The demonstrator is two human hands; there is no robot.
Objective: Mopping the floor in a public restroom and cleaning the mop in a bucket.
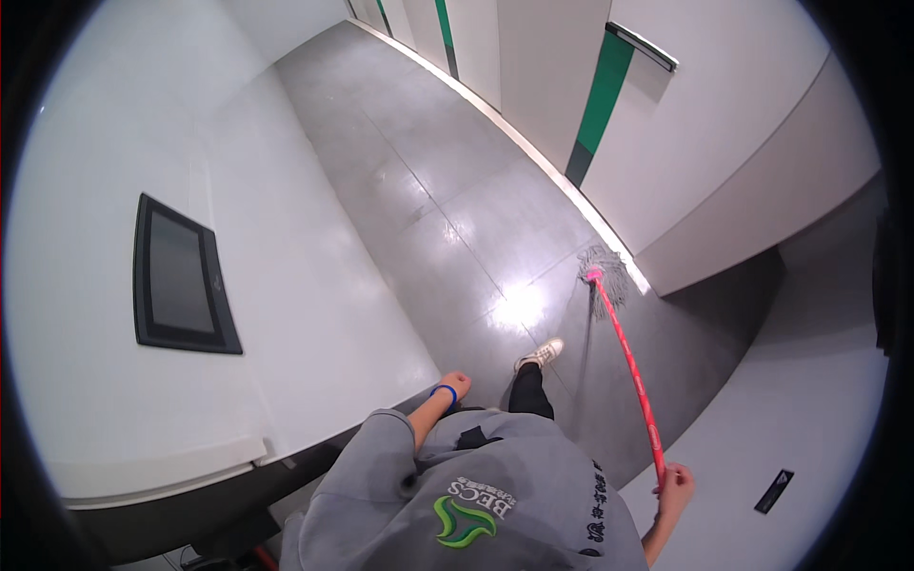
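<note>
Right hand (pixel 674 479) is clamped on the long red mop handle (pixel 633 376); left hand (pixel 455 383) hangs empty, fingers loosely curled. The grey string mop head (pixel 609 271) lies against the far wall base. The glossy grey floor (pixel 447 209) looks wet, so the white shoe (pixel 540 354) may slip.

Single head-worn fisheye view, looking steeply down from above over grey-clad shoulders onto the corridor floor (pixel 447 190); walls bending toward the rim, nothing close to the lens.

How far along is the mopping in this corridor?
Done: the grey floor shines with glare just ahead of the shoe, which may mean it is wet. In hand: the right hand holds the red mop handle, and the mop head rests at the right wall's base. The left hand hangs free. Left: I can't tell which stretches remain.
</note>
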